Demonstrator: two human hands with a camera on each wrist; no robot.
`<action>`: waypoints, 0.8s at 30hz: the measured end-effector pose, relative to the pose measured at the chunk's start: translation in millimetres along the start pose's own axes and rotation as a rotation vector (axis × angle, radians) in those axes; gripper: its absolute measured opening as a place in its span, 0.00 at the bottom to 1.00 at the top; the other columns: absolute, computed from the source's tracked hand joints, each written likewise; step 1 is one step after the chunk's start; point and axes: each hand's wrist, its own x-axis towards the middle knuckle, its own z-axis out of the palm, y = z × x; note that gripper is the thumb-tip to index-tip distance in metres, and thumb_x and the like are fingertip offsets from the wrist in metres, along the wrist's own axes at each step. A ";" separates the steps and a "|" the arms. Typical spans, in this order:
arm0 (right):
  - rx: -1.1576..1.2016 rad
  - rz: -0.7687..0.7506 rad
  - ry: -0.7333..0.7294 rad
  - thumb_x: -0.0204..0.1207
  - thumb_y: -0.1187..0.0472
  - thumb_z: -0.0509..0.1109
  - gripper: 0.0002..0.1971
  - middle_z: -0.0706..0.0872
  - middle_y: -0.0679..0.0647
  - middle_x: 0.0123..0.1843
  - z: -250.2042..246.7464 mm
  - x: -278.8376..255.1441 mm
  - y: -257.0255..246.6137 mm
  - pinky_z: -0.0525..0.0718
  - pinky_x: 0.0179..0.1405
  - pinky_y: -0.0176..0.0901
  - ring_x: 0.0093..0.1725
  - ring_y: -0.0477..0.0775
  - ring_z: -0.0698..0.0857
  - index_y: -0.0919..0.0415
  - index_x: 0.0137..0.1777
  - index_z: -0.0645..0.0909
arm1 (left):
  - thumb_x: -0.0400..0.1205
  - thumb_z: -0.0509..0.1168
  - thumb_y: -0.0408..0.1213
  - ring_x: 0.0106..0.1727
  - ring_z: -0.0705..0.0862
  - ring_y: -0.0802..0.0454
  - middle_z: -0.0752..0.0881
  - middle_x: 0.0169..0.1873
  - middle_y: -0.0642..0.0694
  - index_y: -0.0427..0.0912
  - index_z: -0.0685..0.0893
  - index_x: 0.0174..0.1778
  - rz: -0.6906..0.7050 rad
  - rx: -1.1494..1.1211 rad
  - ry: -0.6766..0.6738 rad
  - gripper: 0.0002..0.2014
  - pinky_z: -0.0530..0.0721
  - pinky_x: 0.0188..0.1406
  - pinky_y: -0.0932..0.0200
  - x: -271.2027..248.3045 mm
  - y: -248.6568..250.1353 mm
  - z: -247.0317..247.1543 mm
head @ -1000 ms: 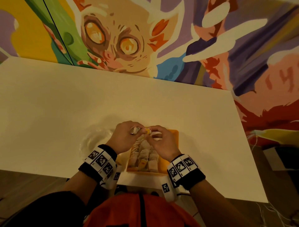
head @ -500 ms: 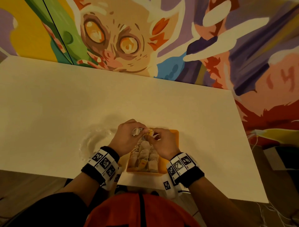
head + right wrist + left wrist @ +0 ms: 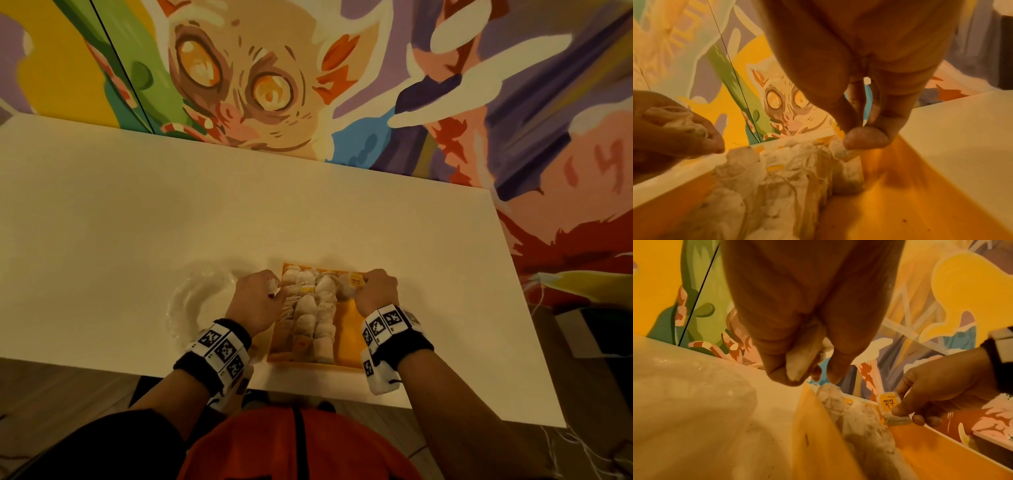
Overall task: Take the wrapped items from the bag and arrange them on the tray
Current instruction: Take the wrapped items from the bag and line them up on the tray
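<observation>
An orange tray (image 3: pixel 350 329) lies near the table's front edge with several white wrapped items (image 3: pixel 313 308) lined up in two columns on its left half. My left hand (image 3: pixel 274 288) hovers at the tray's far left corner, its fingers curled round one white wrapped item (image 3: pixel 803 360). My right hand (image 3: pixel 365 281) is over the tray's far right part. It pinches the yellow "RELAX" tag (image 3: pixel 888 402) of another wrapped item (image 3: pixel 846 153), which touches the row below. The clear plastic bag (image 3: pixel 195 301) lies crumpled left of the tray.
The white table (image 3: pixel 171 212) stretches far to the left and back. A painted mural wall (image 3: pixel 274 85) stands right behind it. The table's right edge (image 3: pixel 534 308) drops off to clutter on the floor. The tray's right half (image 3: pixel 900 203) is bare orange.
Both hands were together over the tray's far end. Now they have parted: the left went to the far left corner, the right went right with the yellow tag.
</observation>
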 end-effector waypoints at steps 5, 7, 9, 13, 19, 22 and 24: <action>-0.199 -0.014 -0.082 0.81 0.71 0.63 0.16 0.74 0.67 0.71 5.9 2.2 -10.0 0.80 0.60 0.46 0.68 0.64 0.78 0.70 0.68 0.74 | 0.82 0.68 0.43 0.55 0.84 0.45 0.88 0.52 0.43 0.38 0.86 0.55 -0.043 0.092 -0.072 0.13 0.73 0.49 0.63 -0.7 -8.6 7.3; -0.223 -0.034 -0.100 0.81 0.69 0.64 0.16 0.75 0.66 0.72 8.8 0.7 -13.7 0.78 0.65 0.45 0.70 0.63 0.78 0.69 0.68 0.74 | 0.82 0.67 0.41 0.56 0.84 0.43 0.87 0.52 0.42 0.37 0.86 0.53 -0.043 0.106 -0.093 0.11 0.75 0.51 0.60 -0.2 -11.1 9.3; -0.186 0.000 -0.110 0.82 0.64 0.65 0.04 0.79 0.61 0.69 6.2 -4.5 -18.1 0.76 0.72 0.44 0.72 0.59 0.78 0.60 0.54 0.78 | 0.83 0.64 0.38 0.53 0.84 0.42 0.88 0.49 0.42 0.40 0.84 0.44 -0.019 0.162 -0.143 0.06 0.72 0.46 0.61 0.4 -12.7 10.5; -0.128 -0.009 -0.087 0.83 0.61 0.64 0.06 0.84 0.57 0.59 -3.1 -9.4 -27.5 0.75 0.72 0.44 0.70 0.55 0.80 0.56 0.43 0.76 | 0.81 0.63 0.33 0.48 0.84 0.41 0.88 0.44 0.40 0.39 0.82 0.39 0.005 0.193 -0.157 0.06 0.73 0.43 0.57 0.9 -13.5 10.8; -0.083 0.025 -0.103 0.83 0.64 0.65 0.10 0.83 0.53 0.42 6.6 -7.9 -26.4 0.80 0.67 0.44 0.56 0.53 0.86 0.52 0.39 0.77 | 0.80 0.63 0.32 0.45 0.84 0.39 0.88 0.42 0.37 0.38 0.82 0.38 0.019 0.193 -0.149 0.06 0.72 0.39 0.57 -0.3 -10.0 9.5; -0.023 0.026 -0.075 0.79 0.64 0.67 0.06 0.85 0.62 0.61 13.9 -2.5 -28.8 0.78 0.61 0.43 0.66 0.60 0.82 0.56 0.45 0.71 | 0.80 0.64 0.32 0.46 0.84 0.40 0.88 0.43 0.38 0.37 0.83 0.39 0.015 0.186 -0.147 0.06 0.70 0.38 0.59 -0.4 -10.5 9.6; -0.059 0.011 -0.070 0.78 0.63 0.68 0.10 0.84 0.63 0.63 15.8 2.3 -29.1 0.79 0.60 0.44 0.65 0.61 0.82 0.53 0.39 0.71 | 0.80 0.64 0.33 0.45 0.84 0.40 0.88 0.43 0.38 0.38 0.82 0.38 0.016 0.190 -0.143 0.06 0.68 0.37 0.59 -0.7 -10.6 9.9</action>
